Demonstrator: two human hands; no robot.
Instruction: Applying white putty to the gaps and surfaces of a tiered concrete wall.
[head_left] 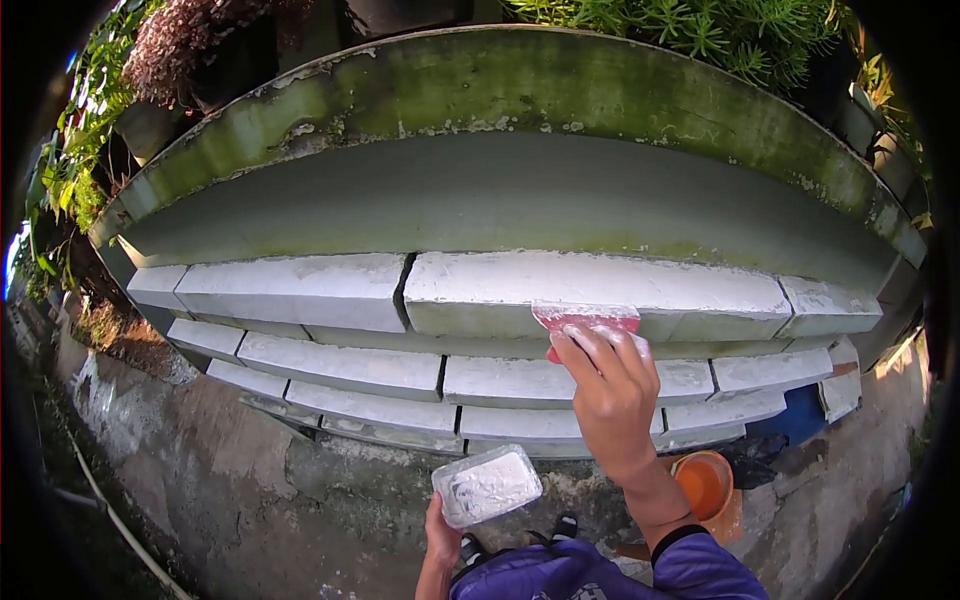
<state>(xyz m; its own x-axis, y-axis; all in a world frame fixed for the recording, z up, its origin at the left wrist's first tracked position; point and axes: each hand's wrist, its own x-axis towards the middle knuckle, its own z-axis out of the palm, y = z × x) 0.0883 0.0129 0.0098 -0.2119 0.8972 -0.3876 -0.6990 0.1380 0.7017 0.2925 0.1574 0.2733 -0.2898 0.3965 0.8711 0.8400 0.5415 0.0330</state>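
Observation:
My right hand [612, 390] grips a red flat scraper [585, 316] smeared with white paste. The scraper's edge meets the front upper edge of a long pale block [500, 280] in the top row. White coating covers that block's upper face, while its front face looks greyer. Lower down, my left hand [438, 530] holds a clear plastic tub [487, 487] by its left side. White paste lies in the tub, with darker streaks showing on its left part.
Stepped rows of pale blocks [340, 377] run below, with dark gaps between some. Behind them rises a mossy green wall [480, 85] with plants [700, 30] above. An orange bucket [703, 483] stands right of my forearm, beside a black plastic bag [752, 460].

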